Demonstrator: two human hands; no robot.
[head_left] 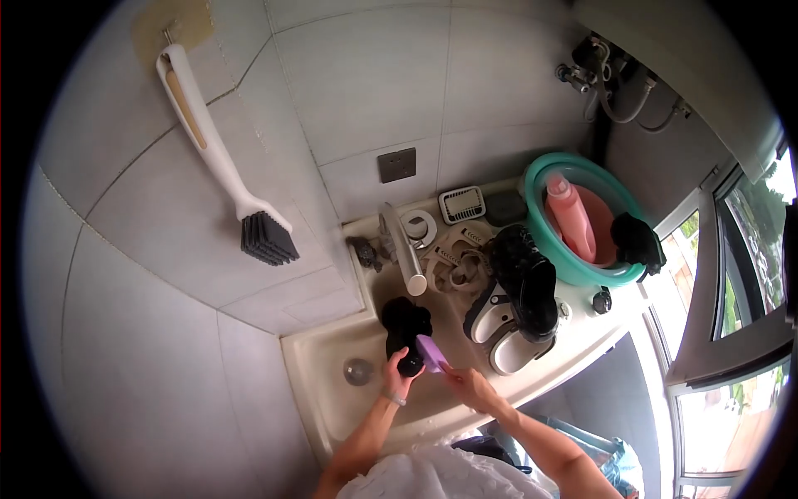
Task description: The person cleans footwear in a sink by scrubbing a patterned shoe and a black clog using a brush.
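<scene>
A black shoe (401, 321) is held over the basin of a cream sink (328, 353), below the faucet. My left hand (401, 374) is closed around the shoe's near end. In my right hand (467, 387) is a purple brush (431, 353), its head against the right side of the shoe. The bristles are hidden. Beside them on the right, black shoes (524, 287), white-and-grey shoes (513, 348) and beige sandals (457, 262) lie on the sink's ribbed side.
The faucet (405, 254) reaches over the basin. At the back right stands a green tub (544, 241) with a pink bottle (571, 218) and a black cloth (637, 243). A soap dish (461, 205) sits on the rear ledge. A large brush (208, 141) hangs on the left wall.
</scene>
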